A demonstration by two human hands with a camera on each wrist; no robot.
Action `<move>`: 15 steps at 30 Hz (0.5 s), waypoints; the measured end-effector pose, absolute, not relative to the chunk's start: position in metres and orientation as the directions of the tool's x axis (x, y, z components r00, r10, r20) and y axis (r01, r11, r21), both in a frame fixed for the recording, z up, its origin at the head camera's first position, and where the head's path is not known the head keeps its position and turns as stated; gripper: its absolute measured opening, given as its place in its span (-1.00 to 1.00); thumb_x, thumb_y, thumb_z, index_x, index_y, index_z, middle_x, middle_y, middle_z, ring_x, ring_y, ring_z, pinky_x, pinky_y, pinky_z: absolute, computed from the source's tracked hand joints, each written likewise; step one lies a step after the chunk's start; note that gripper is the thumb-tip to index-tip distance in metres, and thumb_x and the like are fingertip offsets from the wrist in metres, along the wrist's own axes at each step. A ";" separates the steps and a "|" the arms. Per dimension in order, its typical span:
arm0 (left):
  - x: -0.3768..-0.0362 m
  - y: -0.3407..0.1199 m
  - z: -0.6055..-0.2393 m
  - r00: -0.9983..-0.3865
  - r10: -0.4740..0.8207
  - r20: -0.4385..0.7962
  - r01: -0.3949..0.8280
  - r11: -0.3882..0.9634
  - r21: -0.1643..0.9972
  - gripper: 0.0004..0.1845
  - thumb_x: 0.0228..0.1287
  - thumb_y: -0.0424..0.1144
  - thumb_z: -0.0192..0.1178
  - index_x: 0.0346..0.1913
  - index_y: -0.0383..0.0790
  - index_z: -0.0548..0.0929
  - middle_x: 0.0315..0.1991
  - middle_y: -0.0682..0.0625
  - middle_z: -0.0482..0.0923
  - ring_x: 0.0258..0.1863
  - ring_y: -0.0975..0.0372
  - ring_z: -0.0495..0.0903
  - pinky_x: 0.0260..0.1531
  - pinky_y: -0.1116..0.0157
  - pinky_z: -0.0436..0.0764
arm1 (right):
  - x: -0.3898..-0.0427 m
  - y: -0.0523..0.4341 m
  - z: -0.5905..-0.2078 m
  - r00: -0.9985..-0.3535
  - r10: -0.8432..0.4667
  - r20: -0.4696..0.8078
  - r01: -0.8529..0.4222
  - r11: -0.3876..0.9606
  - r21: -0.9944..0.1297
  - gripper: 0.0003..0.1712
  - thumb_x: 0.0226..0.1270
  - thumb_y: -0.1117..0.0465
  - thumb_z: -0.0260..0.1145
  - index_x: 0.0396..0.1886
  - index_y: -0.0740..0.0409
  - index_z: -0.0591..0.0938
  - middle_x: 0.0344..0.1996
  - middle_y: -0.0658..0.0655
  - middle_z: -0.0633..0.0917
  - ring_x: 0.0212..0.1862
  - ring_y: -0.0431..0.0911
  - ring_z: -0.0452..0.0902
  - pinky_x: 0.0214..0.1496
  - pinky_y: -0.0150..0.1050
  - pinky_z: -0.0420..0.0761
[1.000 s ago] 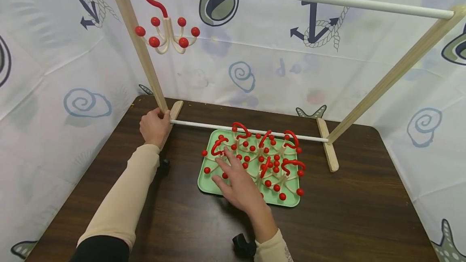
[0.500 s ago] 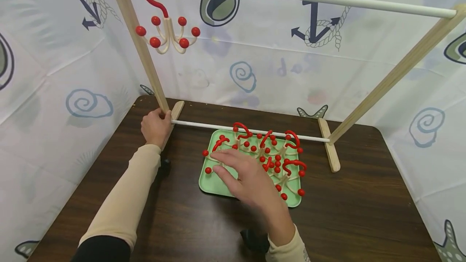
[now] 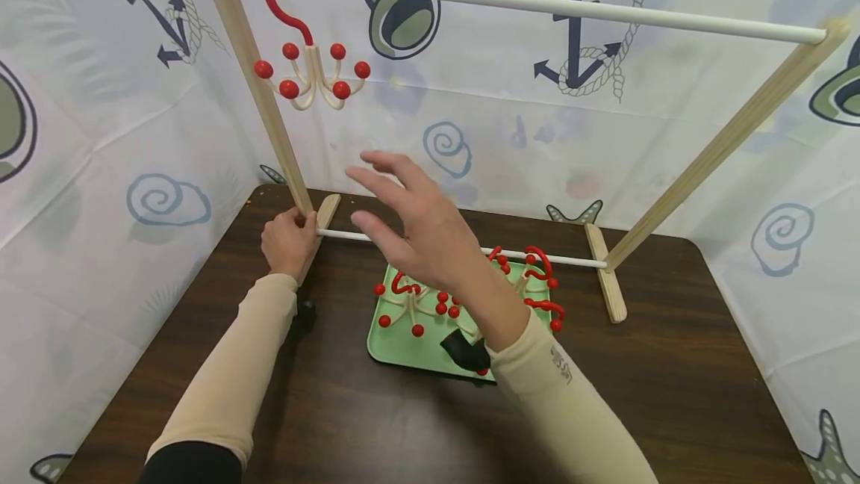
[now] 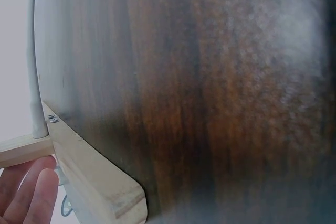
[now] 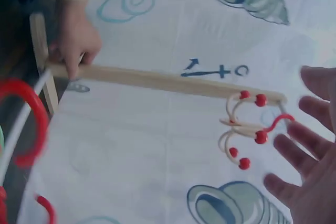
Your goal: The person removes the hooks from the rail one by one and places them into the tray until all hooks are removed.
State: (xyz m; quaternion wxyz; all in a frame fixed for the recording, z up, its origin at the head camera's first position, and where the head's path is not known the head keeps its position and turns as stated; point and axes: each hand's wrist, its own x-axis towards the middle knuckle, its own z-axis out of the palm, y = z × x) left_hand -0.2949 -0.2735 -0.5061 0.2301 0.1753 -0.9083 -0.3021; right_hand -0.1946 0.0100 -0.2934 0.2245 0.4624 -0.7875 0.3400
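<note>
My left hand (image 3: pixel 289 243) grips the foot of the left wooden post (image 3: pixel 272 122) of a rack, its fingers (image 4: pixel 42 192) by the post's lower end in the left wrist view. My right hand (image 3: pixel 430 226) is raised with fingers spread, holding nothing, above the far side of a green tray (image 3: pixel 399 349). Up on the rack's white top rod (image 3: pixel 537 4), near its left end, hangs a red-hooked hanger (image 3: pixel 311 69) with cream arms tipped in red balls. Several similar hangers (image 3: pixel 411 303) lie on the tray, partly hidden by my right hand and forearm.
A lower white rod (image 3: pixel 578 260) crosses just behind the tray. At the right, a slanting wooden post (image 3: pixel 725 140) stands on a wooden foot (image 3: pixel 607 275). The dark wooden table (image 3: pixel 672 394) is backed by a patterned cloth (image 3: pixel 605 148) close behind the rack.
My right hand has lifted from over the tray's hangers, up and forward, with its fingers staying spread. The head view has tilted slightly upward. My left hand keeps its place on the post.
</note>
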 end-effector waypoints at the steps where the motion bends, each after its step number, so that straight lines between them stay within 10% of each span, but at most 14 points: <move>1: -0.294 -0.274 -0.505 -0.830 -0.459 0.317 -0.180 0.758 0.627 -0.63 0.41 -0.01 0.12 -0.23 -0.28 0.71 -0.37 -0.22 0.69 -0.34 -0.15 0.62 -0.34 -0.10 0.50 | -0.201 0.006 -0.287 -0.465 -0.573 0.675 -0.883 0.354 -0.308 -0.44 0.41 0.06 0.26 0.34 0.12 0.48 0.33 0.14 0.40 0.35 -0.09 0.30 0.35 -0.24 0.26; 7: -0.292 -0.273 -0.503 -0.837 -0.450 0.313 -0.175 0.760 0.626 -0.65 0.41 -0.03 0.14 -0.20 -0.28 0.71 -0.36 -0.22 0.69 -0.34 -0.16 0.63 -0.34 -0.11 0.51 | -0.235 -0.016 -0.250 -0.477 -0.569 0.670 -0.856 0.473 -0.208 -0.38 0.44 -0.05 0.18 0.40 0.09 0.43 0.41 0.16 0.31 0.43 -0.05 0.18 0.43 -0.21 0.04; 15: -0.293 -0.275 -0.505 -0.829 -0.456 0.323 -0.181 0.766 0.617 -0.64 0.41 0.00 0.13 -0.19 -0.25 0.71 -0.36 -0.19 0.69 -0.34 -0.14 0.63 -0.34 -0.10 0.50 | -0.270 -0.045 -0.217 -0.678 -0.608 0.414 -0.727 0.639 -0.252 -0.34 0.52 -0.23 -0.10 0.51 -0.16 0.25 0.55 0.01 0.03 0.52 -0.16 -0.05 0.47 -0.12 -0.25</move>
